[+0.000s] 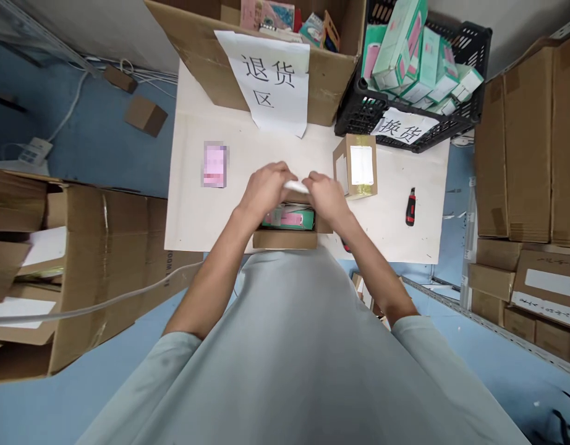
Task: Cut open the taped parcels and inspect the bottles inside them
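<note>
Between my left hand (270,185) and my right hand (323,193) is a small white piece (297,186), perhaps folded paper; its kind is not clear. The fingers of both hands are closed on its ends. Just below it, near the table's front edge, stands an opened brown cardboard box (285,240) with its flaps spread. Inside lies a green and pink product box (292,219). To the right of my right hand a taped carton (354,165) with a white label stands upright. A red and black box cutter (410,207) lies further right.
A large carton (192,46) with a paper sign holds colourful items at the table's back. Beside it, a black crate (359,108) holds several green boxes. A blurred pink item (214,164) lies left. Cartons (528,148) are stacked right; an open carton (113,272) stands left.
</note>
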Available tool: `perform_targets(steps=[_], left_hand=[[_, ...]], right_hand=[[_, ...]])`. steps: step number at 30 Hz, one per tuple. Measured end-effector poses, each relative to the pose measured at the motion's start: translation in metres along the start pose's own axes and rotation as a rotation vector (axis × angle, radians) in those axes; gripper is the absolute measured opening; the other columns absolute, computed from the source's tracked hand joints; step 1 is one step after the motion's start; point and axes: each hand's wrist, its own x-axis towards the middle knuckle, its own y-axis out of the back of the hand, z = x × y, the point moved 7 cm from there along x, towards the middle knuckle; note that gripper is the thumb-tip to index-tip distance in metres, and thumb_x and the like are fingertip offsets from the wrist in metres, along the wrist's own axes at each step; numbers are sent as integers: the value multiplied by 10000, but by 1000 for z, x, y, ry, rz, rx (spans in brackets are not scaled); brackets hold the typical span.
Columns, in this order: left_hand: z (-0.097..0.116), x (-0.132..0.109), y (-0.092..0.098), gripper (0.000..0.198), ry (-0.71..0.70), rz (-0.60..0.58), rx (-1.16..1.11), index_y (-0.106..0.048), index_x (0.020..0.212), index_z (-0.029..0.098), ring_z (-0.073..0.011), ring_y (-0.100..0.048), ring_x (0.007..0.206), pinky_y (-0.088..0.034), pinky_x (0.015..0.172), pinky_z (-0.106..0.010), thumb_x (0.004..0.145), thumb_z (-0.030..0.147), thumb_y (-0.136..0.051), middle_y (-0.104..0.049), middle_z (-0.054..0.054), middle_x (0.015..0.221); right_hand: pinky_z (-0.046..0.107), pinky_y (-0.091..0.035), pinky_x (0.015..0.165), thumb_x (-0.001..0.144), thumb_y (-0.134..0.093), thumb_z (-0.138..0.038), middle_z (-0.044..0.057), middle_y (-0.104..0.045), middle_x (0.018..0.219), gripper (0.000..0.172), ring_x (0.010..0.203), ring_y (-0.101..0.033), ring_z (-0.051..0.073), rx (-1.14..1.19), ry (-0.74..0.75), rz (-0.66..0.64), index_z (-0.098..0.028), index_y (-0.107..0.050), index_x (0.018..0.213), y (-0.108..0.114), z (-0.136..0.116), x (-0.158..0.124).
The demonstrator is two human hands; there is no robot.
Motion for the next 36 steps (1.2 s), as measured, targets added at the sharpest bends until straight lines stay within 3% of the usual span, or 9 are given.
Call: perform_targets(steps=[4, 7, 9, 12, 15, 19, 23, 28, 36], left_hand=[[-16, 59, 10, 356, 23, 41, -2, -846, 1260, 155, -361, -702, 1250, -559, 1126, -500, 995, 128, -609, -761, -140, 1252], [-31, 86, -2, 352, 39, 3, 24, -837, 1277, 160, -379, -707, 1285, -562, 1148, -504, 996, 128, -627, -761, -157, 1280], [-36, 90, -9, 436, 14, 2, 35, -783, 1407, 160, -396, -667, 1384, -548, 1195, -521, 981, 147, -687, -728, -178, 1431], [-39, 73, -10, 642, -16, 68, 0, -621, 1614, 166, -408, -527, 1575, -471, 1298, -565, 987, 187, -751, -570, -199, 1685], [-37, 30, -8, 605, -9, 140, -80, -569, 1640, 206, -375, -508, 1591, -449, 1322, -565, 1049, 231, -700, -538, -169, 1716], [-36, -38, -30, 370, 77, 78, -154, -684, 1454, 226, -362, -660, 1369, -557, 1194, -526, 1104, 334, -628, -710, -151, 1446], [-35, -80, -71, 283, 130, -74, -184, -744, 1320, 211, -359, -725, 1255, -613, 1080, -493, 1092, 307, -606, -769, -151, 1315], [-33, -82, -103, 291, 96, -207, -111, -817, 1235, 194, -371, -742, 1303, -600, 1137, -503, 1079, 253, -577, -816, -169, 1326], [-30, -71, -107, 328, 110, -262, 36, -866, 1200, 233, -341, -786, 1243, -622, 1096, -452, 1042, 232, -578, -869, -154, 1200]], right_hand=[[452, -604, 1034, 1156, -467, -124, 194, -764, 1321, 349, 1226, -743, 363, 6, -48, 95, -122, -768, 1333, 20, 23, 51], [501, -612, 1075, 1126, -494, -127, 221, -763, 1348, 346, 1258, -730, 379, 30, -59, 99, -110, -771, 1333, 7, 37, 82], [535, -597, 1135, 1090, -527, -121, 247, -748, 1406, 375, 1314, -702, 388, 39, -67, 79, -93, -751, 1390, -8, 45, 92], [577, -535, 1234, 1053, -526, -99, 279, -677, 1548, 549, 1427, -632, 401, 57, -96, 64, -52, -626, 1591, -30, 58, 88], [604, -480, 1294, 1059, -477, -90, 290, -569, 1686, 662, 1527, -555, 411, 113, -117, 128, -46, -495, 1719, -42, 67, 59], [546, -527, 1256, 1145, -428, -173, 230, -635, 1604, 534, 1450, -606, 371, 191, -111, 212, -137, -602, 1648, -51, 61, -1], [492, -578, 1167, 1173, -469, -233, 201, -722, 1445, 407, 1311, -675, 354, 226, -24, 107, -165, -736, 1472, -72, 34, -42], [461, -541, 1192, 1170, -541, -233, 191, -748, 1455, 349, 1353, -663, 343, 225, 98, -52, -143, -761, 1426, -98, 5, -54], [456, -512, 1121, 1171, -533, -194, 205, -798, 1387, 330, 1319, -660, 349, 114, 148, -186, -107, -795, 1350, -112, -14, -49]])
